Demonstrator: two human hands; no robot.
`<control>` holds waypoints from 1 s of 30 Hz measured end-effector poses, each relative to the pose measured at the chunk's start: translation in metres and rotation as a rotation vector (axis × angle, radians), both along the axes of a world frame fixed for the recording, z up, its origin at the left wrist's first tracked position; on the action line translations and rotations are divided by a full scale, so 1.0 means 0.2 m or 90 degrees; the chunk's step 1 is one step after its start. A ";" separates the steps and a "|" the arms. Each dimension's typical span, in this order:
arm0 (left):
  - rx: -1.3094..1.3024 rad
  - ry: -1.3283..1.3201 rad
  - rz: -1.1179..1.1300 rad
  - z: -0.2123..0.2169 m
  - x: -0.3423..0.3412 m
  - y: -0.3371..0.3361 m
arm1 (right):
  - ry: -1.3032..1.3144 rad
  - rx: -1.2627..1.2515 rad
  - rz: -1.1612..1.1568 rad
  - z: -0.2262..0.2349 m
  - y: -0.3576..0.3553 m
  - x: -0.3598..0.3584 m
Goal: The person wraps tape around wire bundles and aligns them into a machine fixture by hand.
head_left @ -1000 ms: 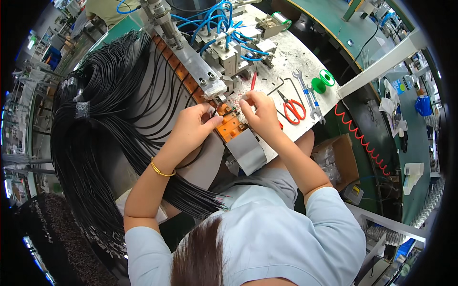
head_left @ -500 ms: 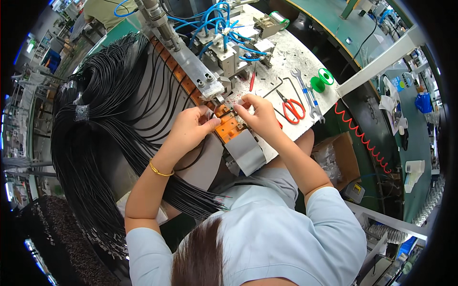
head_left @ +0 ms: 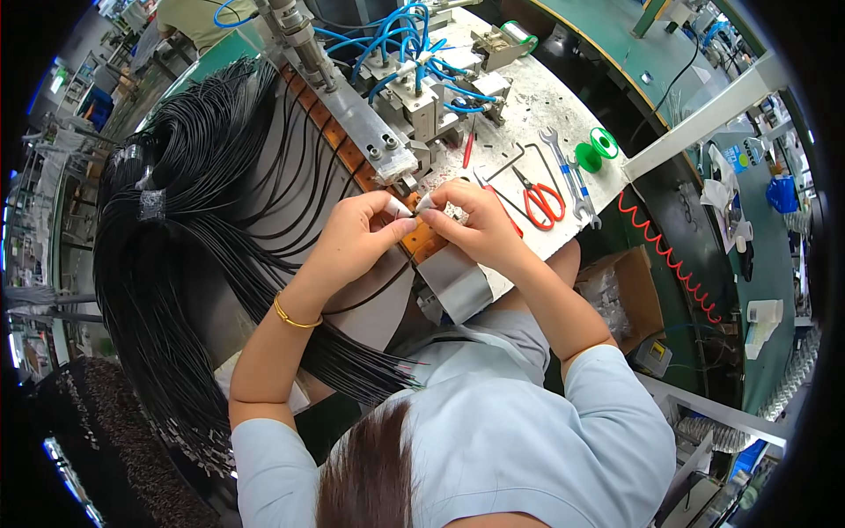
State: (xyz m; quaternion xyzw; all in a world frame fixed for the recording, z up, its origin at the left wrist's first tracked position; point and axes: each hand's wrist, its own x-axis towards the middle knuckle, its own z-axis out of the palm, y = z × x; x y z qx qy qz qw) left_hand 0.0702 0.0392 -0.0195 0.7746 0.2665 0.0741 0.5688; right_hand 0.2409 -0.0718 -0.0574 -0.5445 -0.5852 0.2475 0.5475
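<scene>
My left hand and my right hand meet over the orange rail, just below the metal press head. Thumb and forefinger of each hand are pinched together, tip to tip with the other hand. White wraps cover the forefinger ends. Something small and dark shows between the fingertips, too hidden to name. Beneath my left hand a black cable curves toward the rail. A grey metal block sits at the rail's near end.
A large bundle of black cables hangs at the left. Right of the rail lie red-handled scissors, wrenches, a hex key and a green spool. Blue air tubes crowd the machine behind. An open cardboard box stands lower right.
My right hand has moved left and slightly down, and its fingertips now meet those of my left hand. Red-handled pliers beside it show more. My left hand has barely shifted.
</scene>
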 end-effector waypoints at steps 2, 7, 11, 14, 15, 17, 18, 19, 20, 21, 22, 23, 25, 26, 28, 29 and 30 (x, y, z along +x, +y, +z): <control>-0.008 -0.052 0.056 -0.05 0.00 -0.01 | 0.079 -0.044 0.023 0.03 0.00 -0.02; 0.111 -0.026 0.145 -0.03 0.03 -0.08 | -0.215 0.066 -0.105 0.02 0.01 -0.06; 0.116 -0.021 0.136 -0.04 0.02 -0.07 | -0.315 0.021 -0.147 0.02 -0.02 -0.07; 0.065 -0.032 0.103 -0.03 0.01 -0.04 | -0.219 -0.006 -0.130 -0.01 0.01 0.00; 0.039 -0.038 0.086 -0.03 0.01 -0.04 | -0.219 -0.006 -0.132 -0.02 0.01 0.00; 0.030 -0.049 0.074 -0.02 0.02 -0.05 | -0.045 -0.027 -0.055 -0.05 0.03 0.00; 0.021 -0.060 0.067 -0.02 0.02 -0.05 | 0.042 -0.037 -0.014 -0.05 0.04 -0.01; 0.013 -0.070 0.060 -0.02 0.02 -0.05 | 0.042 -0.037 -0.013 -0.04 0.04 -0.01; 0.013 -0.070 0.061 -0.03 0.02 -0.05 | 0.083 -0.061 -0.014 -0.03 0.03 -0.02; -0.009 -0.105 0.070 -0.06 0.02 -0.05 | 0.125 -0.085 -0.015 -0.02 0.02 -0.03; -0.031 -0.140 0.080 -0.08 0.03 -0.05 | 0.166 -0.109 -0.016 -0.02 0.01 -0.04; -0.054 -0.175 0.086 -0.09 0.04 -0.05 | 0.166 -0.109 -0.017 -0.02 0.01 -0.03; -0.025 -0.134 0.086 -0.08 0.03 -0.05 | 0.026 -0.027 -0.060 -0.03 0.02 -0.03; 0.003 -0.093 0.087 -0.07 0.02 -0.04 | -0.044 0.013 -0.081 -0.04 0.03 -0.03; 0.031 -0.052 0.088 -0.03 0.01 -0.03 | -0.020 -0.034 -0.088 -0.07 0.03 0.01; 0.035 -0.025 0.121 0.00 0.01 -0.01 | 0.004 -0.081 -0.094 -0.09 0.03 0.03; 0.039 0.002 0.154 0.02 0.01 0.00 | 0.028 -0.128 -0.100 -0.11 0.03 0.05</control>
